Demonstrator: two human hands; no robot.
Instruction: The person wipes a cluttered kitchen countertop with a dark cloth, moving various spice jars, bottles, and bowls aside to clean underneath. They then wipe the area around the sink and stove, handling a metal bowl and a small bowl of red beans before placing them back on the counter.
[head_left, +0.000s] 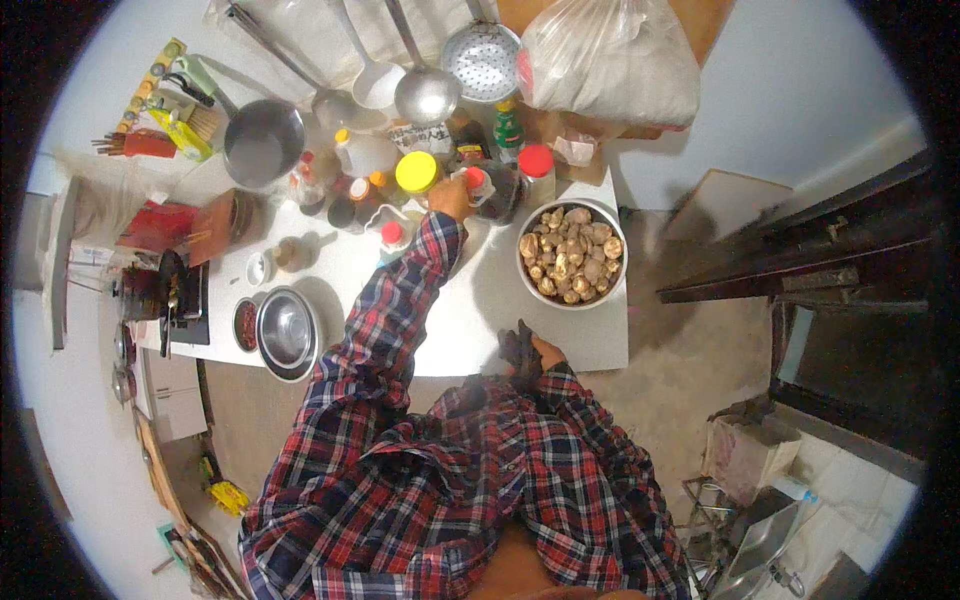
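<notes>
My left hand (450, 196) reaches across the white countertop (465, 330) into a group of bottles and jars. It is beside a jar with a yellow lid (417, 172) and touches or nearly touches a dark jug with a red cap (475, 178); its fingertips are hidden, so the grip is unclear. Close to my body, at the counter's front edge, my right hand (549, 352) holds a crumpled dark cloth item (519, 350), possibly a glove. A round bowl (525, 281) heaped with brown, knobbly taro-like tubers (571, 255) stands beyond that hand.
Nested metal bowls (286, 330) and a small bowl of reddish food (245, 325) sit at the left front. A frying pan (264, 142), ladle (427, 94) and skimmer (481, 61) hang behind the bottles. A full plastic bag (611, 67) is at the back right.
</notes>
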